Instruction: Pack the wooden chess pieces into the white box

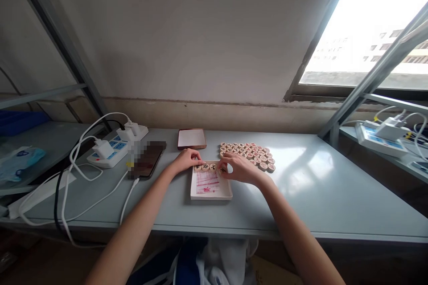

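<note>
A shallow white box (211, 197) with pink drawing on its floor sits on the desk in front of me. Along its far wall runs a row of round wooden Chinese chess pieces (213, 167) with dark characters. My left hand (187, 160) is closed at the box's far left corner, fingertips on the leftmost piece. At the row's right end my right hand (240, 167) pinches another piece between thumb and fingers. Just beyond that hand, a block of more chess pieces (257, 152), some black and some red, lies in tidy rows on the desk, partly hidden by my hand.
Behind the box lies a reddish-brown edged box lid (191, 139). To the left are a phone (152, 160), a power strip (115, 151) with chargers, and loose white cables. A second power strip (383, 140) rests at the far right. The grey desk (321, 200) backs onto a wall.
</note>
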`<state>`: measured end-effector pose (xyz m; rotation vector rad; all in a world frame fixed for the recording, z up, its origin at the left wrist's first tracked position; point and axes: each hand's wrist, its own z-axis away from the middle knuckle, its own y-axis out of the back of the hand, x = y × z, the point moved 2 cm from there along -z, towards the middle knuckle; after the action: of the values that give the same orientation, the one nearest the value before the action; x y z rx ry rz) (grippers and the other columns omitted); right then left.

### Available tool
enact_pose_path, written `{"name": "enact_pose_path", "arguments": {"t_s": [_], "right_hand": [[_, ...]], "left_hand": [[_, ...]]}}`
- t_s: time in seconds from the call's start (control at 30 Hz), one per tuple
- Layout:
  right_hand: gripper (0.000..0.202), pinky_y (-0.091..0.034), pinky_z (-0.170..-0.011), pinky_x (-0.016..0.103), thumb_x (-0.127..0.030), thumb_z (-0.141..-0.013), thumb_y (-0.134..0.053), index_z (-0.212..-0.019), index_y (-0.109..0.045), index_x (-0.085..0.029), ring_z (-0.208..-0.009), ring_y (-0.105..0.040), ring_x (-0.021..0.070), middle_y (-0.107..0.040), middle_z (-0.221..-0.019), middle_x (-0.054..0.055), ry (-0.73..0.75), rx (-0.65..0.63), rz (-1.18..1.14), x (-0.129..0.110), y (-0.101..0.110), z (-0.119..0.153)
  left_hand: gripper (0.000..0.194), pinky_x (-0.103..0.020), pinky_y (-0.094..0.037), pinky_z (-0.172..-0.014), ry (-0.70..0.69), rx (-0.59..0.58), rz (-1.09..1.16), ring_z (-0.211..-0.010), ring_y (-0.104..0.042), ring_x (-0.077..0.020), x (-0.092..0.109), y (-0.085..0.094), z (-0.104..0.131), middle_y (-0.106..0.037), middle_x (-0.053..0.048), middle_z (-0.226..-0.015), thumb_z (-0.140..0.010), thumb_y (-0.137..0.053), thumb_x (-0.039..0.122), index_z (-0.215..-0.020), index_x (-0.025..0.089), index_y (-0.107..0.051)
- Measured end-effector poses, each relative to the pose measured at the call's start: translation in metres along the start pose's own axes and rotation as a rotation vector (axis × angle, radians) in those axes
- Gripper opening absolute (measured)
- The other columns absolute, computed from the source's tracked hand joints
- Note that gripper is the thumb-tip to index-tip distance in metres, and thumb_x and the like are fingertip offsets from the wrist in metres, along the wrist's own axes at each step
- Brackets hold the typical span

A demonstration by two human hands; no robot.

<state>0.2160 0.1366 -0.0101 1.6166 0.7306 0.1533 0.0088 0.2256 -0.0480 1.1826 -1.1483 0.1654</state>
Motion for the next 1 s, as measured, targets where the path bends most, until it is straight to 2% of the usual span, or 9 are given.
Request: {"name": "enact_pose_path", "arguments": {"t_s": [0.17,0.3,0.43,0.6,0.8,1.0], "right_hand": [[0.013,-0.036,-0.063,0.024,-0.02,-0.079,-0.053,-0.087,-0.062,-0.023,-0.077,-0.049,0.014,-0.054,-0.084,0.002,0.003,0.014,0.045,-0.001,-0.008,-0.004],[0.014,-0.034,-0.068,0.026,-0.018,-0.079,-0.051,-0.087,-0.062,-0.023,-0.08,-0.05,0.0148,-0.054,-0.084,0.002,-0.018,0.042,0.117,-0.003,-0.01,-0.005],[0.012,-0.03,-0.076,0.031,-0.021,-0.081,-0.05,-0.085,-0.061,-0.023,-0.086,-0.05,0.0171,-0.056,-0.086,0.003,-0.033,0.088,0.211,-0.003,-0.01,-0.005],[0.015,-0.027,-0.076,0.032,-0.031,-0.085,-0.049,-0.081,-0.061,-0.022,-0.085,-0.05,0.0181,-0.058,-0.084,0.003,-0.056,0.111,0.239,-0.003,-0.011,-0.006],[0.013,-0.026,-0.077,0.032,-0.024,-0.083,-0.049,-0.084,-0.062,-0.022,-0.087,-0.05,0.0184,-0.058,-0.088,0.004,-0.068,0.123,0.254,-0.006,-0.013,-0.008],[0.013,-0.027,-0.079,0.033,-0.028,-0.082,-0.053,-0.085,-0.064,-0.022,-0.089,-0.049,0.0195,-0.058,-0.089,0.006,-0.076,0.126,0.275,-0.004,-0.016,-0.009]], "left_hand": [[0.032,-0.022,-0.026,-0.051,-0.005,0.0,-0.039,-0.055,-0.042,-0.011,-0.001,0.0,0.0,-0.055,0.0,-0.059,-0.068,-0.063,0.045,-0.068,0.014,-0.064],[0.031,-0.022,-0.026,-0.051,-0.012,0.018,-0.064,-0.055,-0.041,-0.0107,0.0,0.0,-0.001,-0.053,0.001,-0.058,-0.069,-0.063,0.046,-0.066,0.014,-0.063],[0.031,-0.022,-0.025,-0.05,-0.005,0.016,-0.066,-0.054,-0.04,-0.0105,0.0,0.001,-0.001,-0.052,0.001,-0.057,-0.069,-0.063,0.046,-0.065,0.015,-0.063],[0.028,-0.022,-0.026,-0.051,-0.014,0.003,-0.065,-0.056,-0.04,-0.0109,-0.002,0.0,-0.001,-0.054,0.001,-0.06,-0.07,-0.062,0.043,-0.067,0.015,-0.063],[0.031,-0.022,-0.022,-0.049,0.007,0.018,-0.064,-0.052,-0.035,-0.0098,0.0,-0.001,-0.001,-0.048,0.002,-0.054,-0.068,-0.063,0.046,-0.066,0.015,-0.063],[0.034,-0.023,-0.023,-0.049,0.002,0.03,-0.102,-0.052,-0.037,-0.0105,0.002,-0.001,0.0,-0.046,0.003,-0.052,-0.068,-0.061,0.049,-0.066,0.015,-0.064]]}}
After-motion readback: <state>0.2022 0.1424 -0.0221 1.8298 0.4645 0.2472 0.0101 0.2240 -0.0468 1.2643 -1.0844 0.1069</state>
